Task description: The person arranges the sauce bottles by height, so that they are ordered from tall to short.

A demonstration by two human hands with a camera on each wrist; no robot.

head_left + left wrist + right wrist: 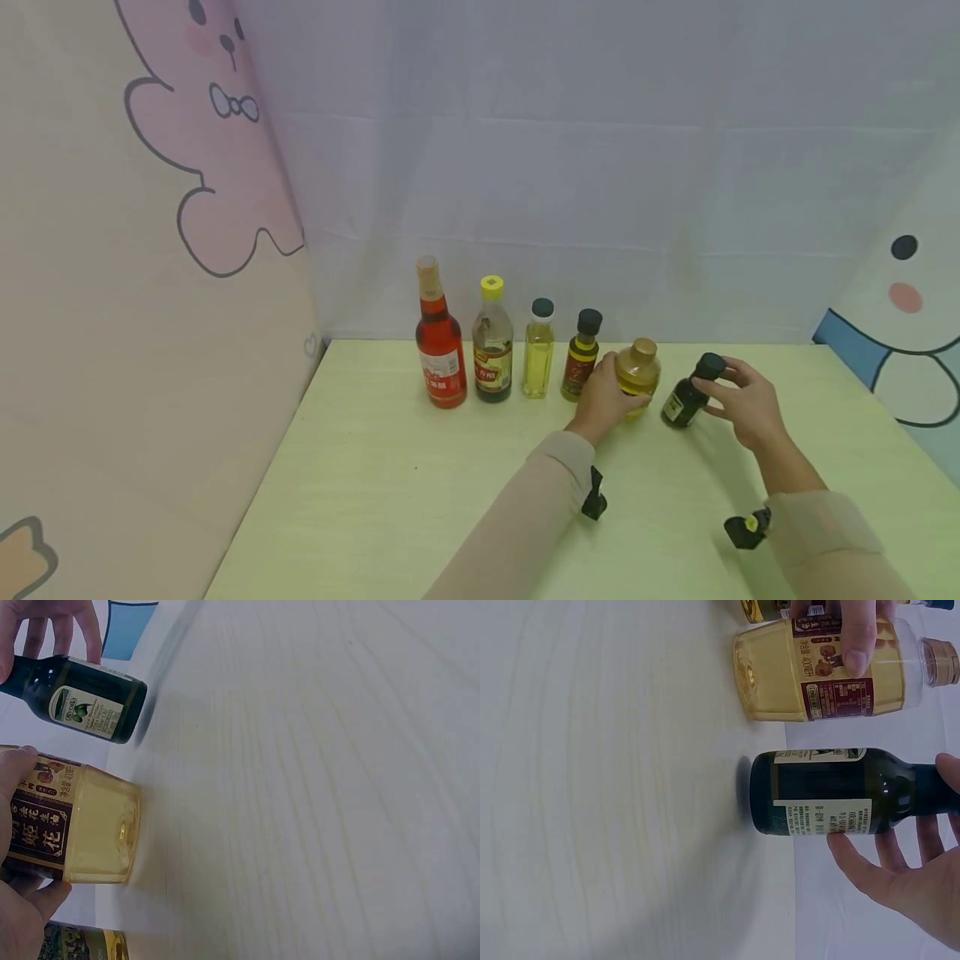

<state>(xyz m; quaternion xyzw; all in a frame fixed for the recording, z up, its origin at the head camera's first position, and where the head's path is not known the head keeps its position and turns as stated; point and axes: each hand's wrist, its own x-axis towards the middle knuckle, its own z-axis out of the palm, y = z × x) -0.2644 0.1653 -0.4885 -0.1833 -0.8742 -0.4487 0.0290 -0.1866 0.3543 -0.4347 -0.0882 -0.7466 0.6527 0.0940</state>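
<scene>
A clear bottle of golden oil [105, 825] with a tan cap stands on the table, and my left hand [603, 396] grips it round its middle, thumb on one side and fingers on the other. Just to its right, my right hand [750, 404] holds a small dark green oil bottle [821, 791] by its neck and upper body. That bottle leans a little in the head view. A shadow lies by its base in the right wrist view; whether the base touches the tabletop I cannot tell. The far fingers are partly hidden behind both bottles.
Left of my hands stand a red-labelled dark-capped oil bottle [580, 358], a slim pale yellow oil bottle [537, 358], a yellow-capped sauce bottle [492, 358] and a tall red bottle [441, 358], in a row. The wooden table [390, 500] meets a white curtain [585, 192] behind.
</scene>
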